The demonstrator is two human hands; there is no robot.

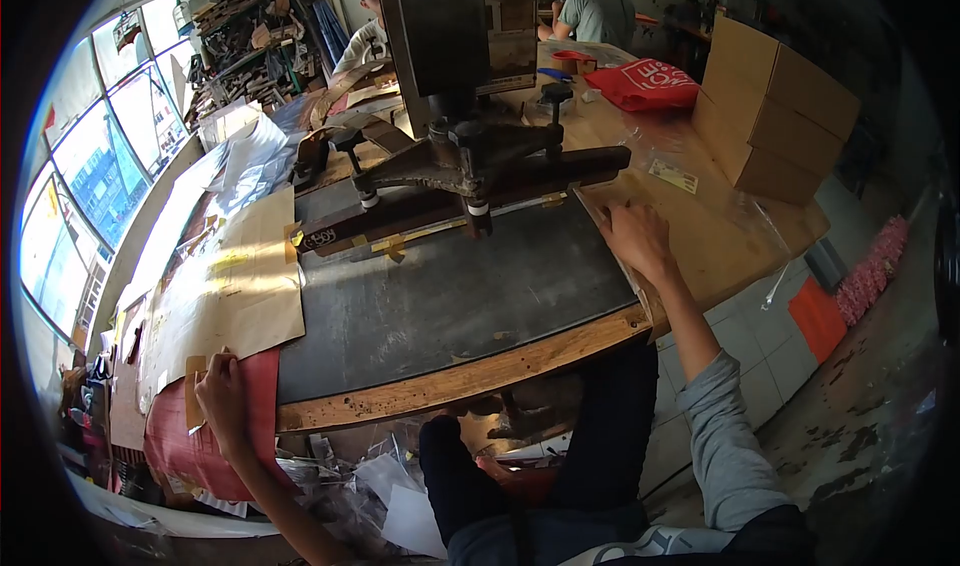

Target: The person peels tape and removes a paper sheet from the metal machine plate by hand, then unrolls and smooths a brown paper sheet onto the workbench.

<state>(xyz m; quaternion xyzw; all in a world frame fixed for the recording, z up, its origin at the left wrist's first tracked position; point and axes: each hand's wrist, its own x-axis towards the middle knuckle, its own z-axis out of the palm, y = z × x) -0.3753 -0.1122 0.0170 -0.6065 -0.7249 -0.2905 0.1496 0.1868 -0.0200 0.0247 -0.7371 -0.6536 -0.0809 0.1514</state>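
In the head view my left hand is at the left, fingers curled and closed round a narrow brown piece, perhaps card or leather. Beneath it lie a red sheet and the lower edge of a large tan sheet. My right hand rests palm down at the right edge of a dark flat plate, fingers stretched out over a thin pale strip. Across the back of the plate stands a heavy dark metal press with a long bar and screw knobs.
A wooden edge runs along the plate's front. To the right are a cardboard box and a red bag. Clear plastic sheets lie at the left, and scrap paper below. Two people sit at the back.
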